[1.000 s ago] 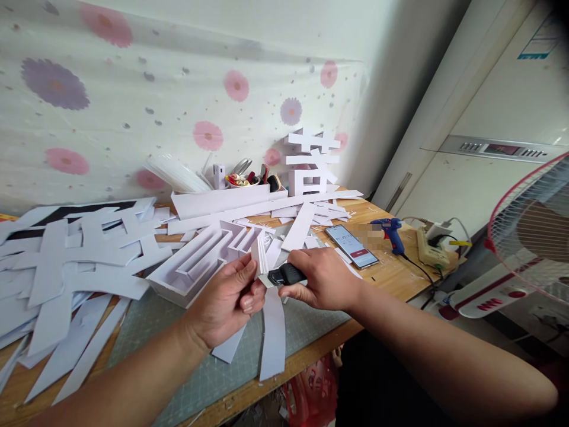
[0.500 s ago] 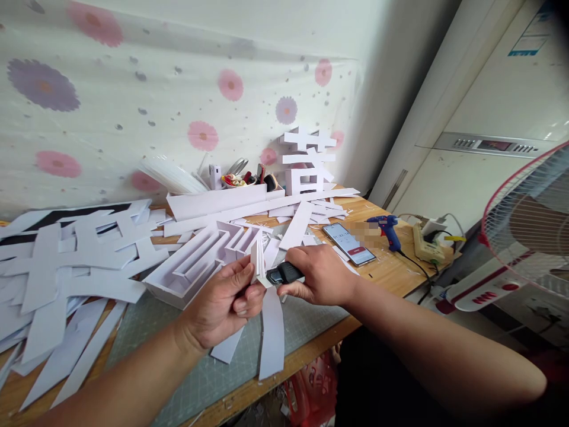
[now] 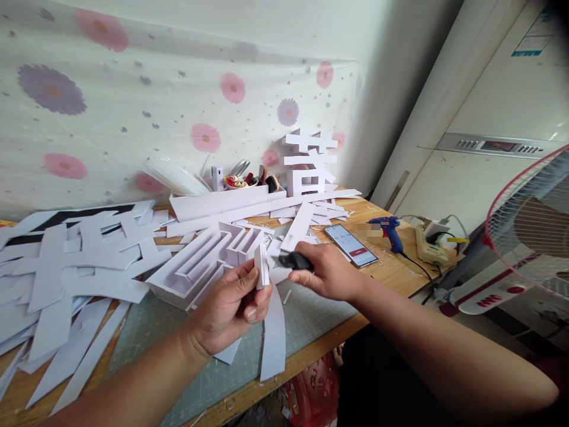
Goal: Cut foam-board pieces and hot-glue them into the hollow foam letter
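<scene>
My left hand [image 3: 231, 308] pinches the upper end of a long white foam-board strip [image 3: 272, 332], folded near the top, which hangs down over the green cutting mat [image 3: 186, 350]. My right hand [image 3: 326, 271] is closed round a black utility knife [image 3: 293, 260], its tip pointing left, a short way right of the strip's fold. Just behind the hands lies a hollow white foam-board letter shape [image 3: 200, 261].
White foam-board cutouts [image 3: 75, 267] pile up on the left of the wooden table [image 3: 391, 273]. A finished white character [image 3: 309, 163] stands at the back beside a tray of tools [image 3: 249, 178]. A phone [image 3: 351, 244], blue glue gun [image 3: 389, 228], power strip [image 3: 429, 246] and fan [image 3: 528, 237] are on the right.
My right hand has drawn the knife up and to the right, away from the strip's fold. My left hand has lifted the folded strip slightly.
</scene>
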Tool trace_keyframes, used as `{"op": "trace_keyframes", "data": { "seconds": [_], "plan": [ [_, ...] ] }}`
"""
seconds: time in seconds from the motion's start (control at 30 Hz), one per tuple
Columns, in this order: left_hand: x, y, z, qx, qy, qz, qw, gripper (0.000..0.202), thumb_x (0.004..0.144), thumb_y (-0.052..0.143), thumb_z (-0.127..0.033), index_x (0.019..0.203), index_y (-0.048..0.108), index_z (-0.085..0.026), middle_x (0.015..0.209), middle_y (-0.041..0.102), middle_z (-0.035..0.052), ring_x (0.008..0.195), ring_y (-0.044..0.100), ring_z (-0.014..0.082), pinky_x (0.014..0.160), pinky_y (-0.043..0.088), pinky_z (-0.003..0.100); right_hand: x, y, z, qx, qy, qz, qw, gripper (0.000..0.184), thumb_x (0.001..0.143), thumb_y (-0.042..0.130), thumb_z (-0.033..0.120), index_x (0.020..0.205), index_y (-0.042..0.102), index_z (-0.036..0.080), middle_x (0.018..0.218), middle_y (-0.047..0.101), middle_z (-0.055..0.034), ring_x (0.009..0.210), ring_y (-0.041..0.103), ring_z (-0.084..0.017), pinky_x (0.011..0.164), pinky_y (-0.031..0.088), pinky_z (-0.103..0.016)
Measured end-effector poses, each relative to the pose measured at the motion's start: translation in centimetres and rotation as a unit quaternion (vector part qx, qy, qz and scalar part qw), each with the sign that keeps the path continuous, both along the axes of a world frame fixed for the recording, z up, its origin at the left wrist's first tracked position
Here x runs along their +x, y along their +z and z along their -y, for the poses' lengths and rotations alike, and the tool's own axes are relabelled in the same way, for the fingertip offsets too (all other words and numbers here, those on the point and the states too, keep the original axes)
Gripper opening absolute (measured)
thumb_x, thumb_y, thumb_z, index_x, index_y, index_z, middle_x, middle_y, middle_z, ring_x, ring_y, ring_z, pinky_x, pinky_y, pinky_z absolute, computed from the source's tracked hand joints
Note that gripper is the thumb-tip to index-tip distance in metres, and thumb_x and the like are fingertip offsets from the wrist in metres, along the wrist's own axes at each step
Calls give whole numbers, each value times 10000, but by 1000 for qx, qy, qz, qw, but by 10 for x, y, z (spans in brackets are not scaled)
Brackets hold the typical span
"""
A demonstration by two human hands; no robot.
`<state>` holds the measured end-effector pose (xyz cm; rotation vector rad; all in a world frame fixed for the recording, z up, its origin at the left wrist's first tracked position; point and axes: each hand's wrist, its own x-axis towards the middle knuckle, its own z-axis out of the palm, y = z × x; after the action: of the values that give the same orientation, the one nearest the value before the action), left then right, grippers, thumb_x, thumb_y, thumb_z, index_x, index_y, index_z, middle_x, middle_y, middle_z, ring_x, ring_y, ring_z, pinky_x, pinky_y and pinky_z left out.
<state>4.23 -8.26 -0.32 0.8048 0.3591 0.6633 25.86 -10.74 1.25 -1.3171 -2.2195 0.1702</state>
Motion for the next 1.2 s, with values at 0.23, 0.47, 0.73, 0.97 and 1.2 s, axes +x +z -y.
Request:
{"op": "trace_keyframes", "data": {
  "seconds": [0.23,0.47,0.73,0.97,1.2],
  "plan": [
    [-2,-2,0,-21,5,-11,1000,249,722,795,-312,760,605,-156,473,506,-56,342,349,4,382,286,107,-16,3,10,66,49,101,992,649,879,242,749,783,527,174,649,565,-36,546,463,-126,544,267,-254],
    [-1,1,4,4,-22,-17,1000,198,754,766,-304,839,650,-168,494,538,-35,355,356,11,383,286,111,-9,6,8,84,21,113,990,646,879,260,745,768,529,168,639,566,-34,531,459,-123,529,245,-259],
    [-3,-1,3,11,0,-29,1000,210,763,756,-331,824,629,-176,466,482,-61,351,309,10,395,271,121,-11,5,9,100,46,122,986,644,873,266,750,740,526,176,614,552,-22,514,441,-119,521,235,-263],
    [-5,0,3,33,-18,-32,999,192,789,729,-345,874,644,-196,504,492,-51,379,293,11,406,249,117,-11,6,8,104,25,122,987,660,873,254,755,750,531,169,640,573,-36,529,454,-122,523,234,-261],
    [-5,1,6,62,-38,-38,997,171,833,678,-361,870,640,-198,532,494,-47,397,276,13,417,229,128,-9,5,6,101,5,111,989,654,871,254,757,752,517,171,639,554,-32,525,427,-119,530,221,-258]
  ]
}}
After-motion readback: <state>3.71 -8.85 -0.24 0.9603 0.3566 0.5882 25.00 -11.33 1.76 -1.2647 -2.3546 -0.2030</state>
